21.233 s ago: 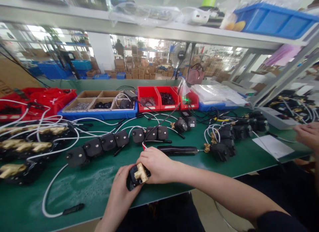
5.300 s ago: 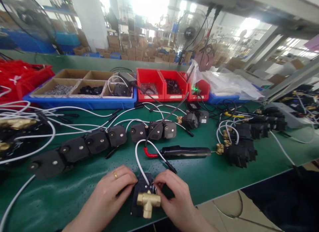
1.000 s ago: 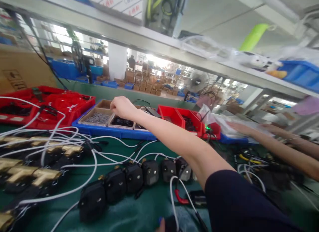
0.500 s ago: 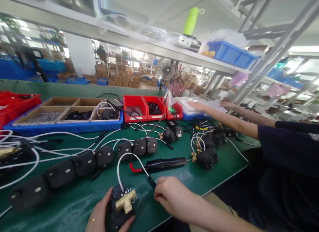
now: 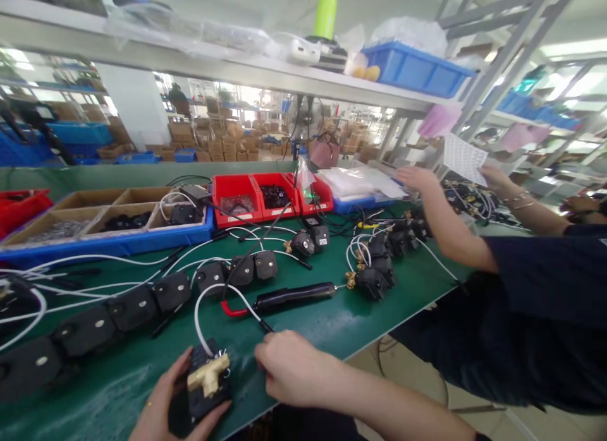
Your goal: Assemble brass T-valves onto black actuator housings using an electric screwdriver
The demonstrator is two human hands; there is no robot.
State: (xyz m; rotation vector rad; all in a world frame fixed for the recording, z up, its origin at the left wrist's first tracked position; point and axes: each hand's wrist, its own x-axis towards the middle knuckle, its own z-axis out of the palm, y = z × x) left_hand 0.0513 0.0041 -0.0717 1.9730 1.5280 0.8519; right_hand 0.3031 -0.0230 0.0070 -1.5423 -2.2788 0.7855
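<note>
Around valve unit [image 5: 208, 378], left hand [image 5: 160, 408] half-curled

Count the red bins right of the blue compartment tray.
3. The first bin is just right of the blue tray, the second bin, with black parts inside, is in the middle, and the third bin is nearest the pile of plastic. I see no sign of others hidden there.

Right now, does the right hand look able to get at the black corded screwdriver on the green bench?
Probably yes: the black corded screwdriver lies uncovered just beyond the right hand; only the white cable crosses near its red cord end. Whether that hand holds something is hidden.
</note>
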